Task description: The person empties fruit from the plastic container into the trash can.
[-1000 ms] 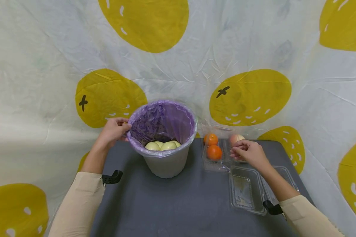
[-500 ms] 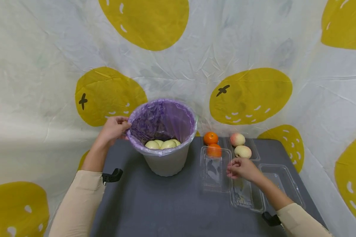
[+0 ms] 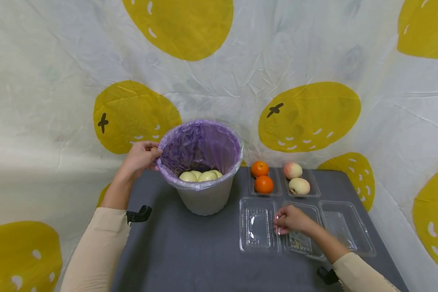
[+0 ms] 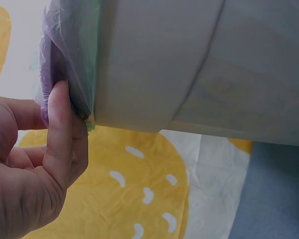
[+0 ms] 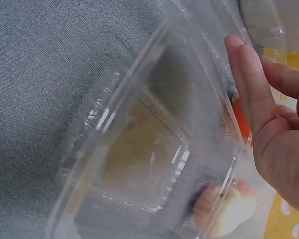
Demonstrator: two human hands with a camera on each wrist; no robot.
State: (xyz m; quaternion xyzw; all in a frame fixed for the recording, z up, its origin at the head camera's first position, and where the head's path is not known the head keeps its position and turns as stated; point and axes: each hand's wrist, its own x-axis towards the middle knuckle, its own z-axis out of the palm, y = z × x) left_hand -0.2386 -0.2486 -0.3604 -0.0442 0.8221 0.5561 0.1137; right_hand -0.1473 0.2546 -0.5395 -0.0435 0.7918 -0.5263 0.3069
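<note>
The left hand (image 3: 140,157) is pinching the folded edge of the purple liner (image 3: 219,146) at the rim of the bin (image 3: 206,202); the left wrist view is showing the film running between thumb and fingers. The bin is standing upright on the dark table (image 3: 190,251), and several pale yellow fruits (image 3: 207,176) are lying inside it on the liner.

The right hand (image 3: 293,220) is reaching over the middle tray (image 3: 306,248), its bent fingertips meeting the right edge of the left tray (image 3: 251,227). In the right wrist view two fingers are lying close together; whether they are gripping the plastic cannot be told. The left tray is lying flat on the table to the right of the bin, the middle tray is sitting just beside it, and the right tray (image 3: 344,227) is lying beyond that. All three are clear plastic.

Behind them two more clear trays are standing side by side: the left one is holding two oranges (image 3: 264,184), one behind the other, and the right one is holding two peaches (image 3: 299,186) in the same arrangement. A pale cloth (image 3: 222,77) with big yellow fruit prints is hanging behind the table.
</note>
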